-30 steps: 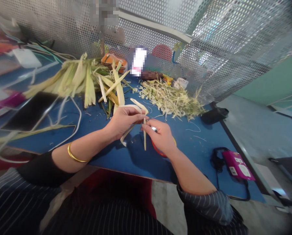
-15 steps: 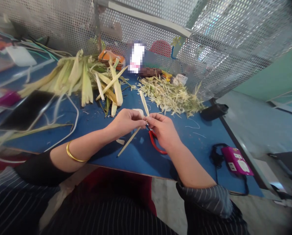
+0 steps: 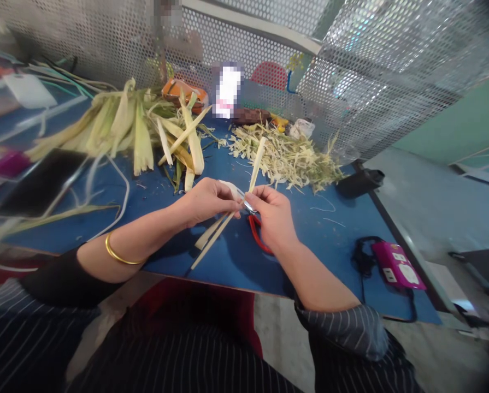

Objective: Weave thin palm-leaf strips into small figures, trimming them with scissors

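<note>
From the head view: pinches a folded husk [image 3: 233, 191] in the left hand [image 3: 217, 203], closed at the fingertips above the middle of the blue counter [image 3: 236, 267]. Grips the scissors [image 3: 255, 234] in the right hand [image 3: 274, 214], curled closed, with a red handle hanging below and bare metal showing between the two hands. Also pinches an upright strip [image 3: 258, 161] at the right thumb, now tilted rightward at the top instead of leftward as half a second ago. Trails two narrow strips [image 3: 212, 240] down and to the left from beneath the left hand, almost side by side, against one long strip and a short end just before. Cannot tell whether joined to the upright strip, being hidden at the fingers. Shows less of the red handle than before. Leaves unmoved on the counter a fan of husks [image 3: 119, 131] at far left, a heap of shreds [image 3: 289, 158] beyond the right hand, a black cylinder [image 3: 358, 184] and a purple socket box [image 3: 398, 266].
</note>
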Demonstrator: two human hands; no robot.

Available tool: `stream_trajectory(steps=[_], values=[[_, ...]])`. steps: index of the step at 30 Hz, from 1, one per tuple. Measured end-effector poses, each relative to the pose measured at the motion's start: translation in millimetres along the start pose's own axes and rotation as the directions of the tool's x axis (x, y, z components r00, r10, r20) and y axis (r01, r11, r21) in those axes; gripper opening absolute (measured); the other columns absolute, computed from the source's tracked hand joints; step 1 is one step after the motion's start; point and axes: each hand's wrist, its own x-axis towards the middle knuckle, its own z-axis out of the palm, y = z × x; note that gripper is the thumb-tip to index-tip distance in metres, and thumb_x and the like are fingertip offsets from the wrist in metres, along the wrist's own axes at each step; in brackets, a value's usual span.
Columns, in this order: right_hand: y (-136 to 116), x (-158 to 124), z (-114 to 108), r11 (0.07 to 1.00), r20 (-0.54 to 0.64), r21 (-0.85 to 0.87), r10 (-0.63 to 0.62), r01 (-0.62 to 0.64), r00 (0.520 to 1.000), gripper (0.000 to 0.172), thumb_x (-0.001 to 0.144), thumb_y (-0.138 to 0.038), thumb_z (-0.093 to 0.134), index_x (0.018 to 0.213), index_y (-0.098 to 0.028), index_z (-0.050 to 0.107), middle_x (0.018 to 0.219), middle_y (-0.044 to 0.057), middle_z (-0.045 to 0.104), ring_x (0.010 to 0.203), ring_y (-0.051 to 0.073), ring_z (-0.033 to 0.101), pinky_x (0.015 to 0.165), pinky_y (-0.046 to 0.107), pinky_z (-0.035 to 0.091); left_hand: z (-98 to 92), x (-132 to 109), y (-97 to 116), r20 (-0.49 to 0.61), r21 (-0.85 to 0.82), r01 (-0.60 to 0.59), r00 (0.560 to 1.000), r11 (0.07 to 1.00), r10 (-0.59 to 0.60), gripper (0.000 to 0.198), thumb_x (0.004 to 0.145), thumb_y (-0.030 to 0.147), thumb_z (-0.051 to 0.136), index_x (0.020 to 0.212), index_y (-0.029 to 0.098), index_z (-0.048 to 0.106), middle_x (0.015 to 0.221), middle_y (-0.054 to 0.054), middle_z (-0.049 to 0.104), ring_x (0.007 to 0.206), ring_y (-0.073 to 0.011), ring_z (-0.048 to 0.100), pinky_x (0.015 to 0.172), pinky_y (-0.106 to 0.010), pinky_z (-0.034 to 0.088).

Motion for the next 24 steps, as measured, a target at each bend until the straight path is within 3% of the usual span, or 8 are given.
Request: stream_trajectory(steps=[7,10,14,16,19,21,24], values=[[-11,6,-12,0.944,-0.060,-0.311,-0.133,0.109,0.989,0.024,0.080,-0.041,0.057,0.073,-0.019,0.064,0.065,-0.001,0.058,0.059,0.010,0.051,0.063,0.025,0.042,-1.6,0,2,-0.076,-0.378,0.067,0.992,0.923,-0.103,0.028,0.066,0.039,0.072,0.073,0.012,0.072,0.075,-0.010,0.071,0.070,-0.0180,0.066,0.075,-0.032,0.052],[-15,3,-10,0.934,0.075,-0.352,-0.044,0.068,0.996,0.033,0.080,-0.048,0.055,0.068,-0.018,0.064,0.064,0.001,0.059,0.059,0.011,0.052,0.062,0.026,0.042,-3.4,-1,4,-0.121,-0.437,0.012,0.990,0.900,-0.072,0.030,0.067,0.040,0.072,0.075,0.011,0.072,0.078,-0.010,0.071,0.071,-0.0180,0.066,0.076,-0.033,0.053],[-13,-3,-3,0.908,0.223,-0.418,0.068,0.032,0.972,0.026,0.077,-0.040,0.061,0.066,-0.017,0.062,0.061,-0.001,0.057,0.057,0.011,0.052,0.060,0.026,0.041,-3.0,-1,3,-0.202,-0.415,-0.056,0.979,0.908,-0.031,0.021,0.064,0.030,0.074,0.073,0.011,0.071,0.084,-0.009,0.070,0.072,-0.0156,0.064,0.074,-0.031,0.052],[-11,-4,0,0.871,0.258,-0.472,-0.013,0.138,0.966,0.021,0.079,-0.033,0.058,0.066,-0.017,0.060,0.063,-0.001,0.056,0.059,0.011,0.050,0.061,0.025,0.040,-0.3,1,0,-0.246,-0.389,-0.088,0.969,0.917,-0.012,0.016,0.064,0.026,0.073,0.069,0.011,0.071,0.085,-0.008,0.069,0.071,-0.0143,0.063,0.071,-0.029,0.052],[-11,-5,1,0.768,0.363,-0.540,-0.155,0.343,0.919,0.020,0.081,-0.025,0.055,0.063,-0.018,0.057,0.067,-0.001,0.053,0.064,0.011,0.049,0.064,0.024,0.039,5.1,3,-5,-0.305,-0.352,-0.123,0.952,0.928,0.011,0.012,0.065,0.023,0.071,0.066,0.011,0.069,0.085,-0.008,0.068,0.071,-0.0131,0.061,0.066,-0.026,0.050],[-12,-7,0,0.706,0.399,-0.575,-0.198,0.413,0.895,0.021,0.082,-0.023,0.054,0.061,-0.018,0.055,0.066,-0.002,0.051,0.063,0.011,0.048,0.063,0.024,0.039,7.3,5,-6,-0.320,-0.343,-0.127,0.947,0.931,0.011,0.012,0.065,0.023,0.070,0.065,0.011,0.068,0.087,-0.008,0.068,0.069,-0.0121,0.061,0.064,-0.026,0.049],[-14,-8,-3,0.631,0.321,-0.629,-0.320,0.453,0.891,0.023,0.085,-0.025,0.050,0.064,-0.018,0.056,0.066,-0.001,0.052,0.063,0.011,0.050,0.064,0.025,0.040,6.4,5,-5,-0.299,-0.336,-0.117,0.954,0.935,0.012,0.012,0.067,0.023,0.068,0.070,0.011,0.069,0.085,-0.008,0.069,0.064,-0.0107,0.059,0.063,-0.026,0.049]])
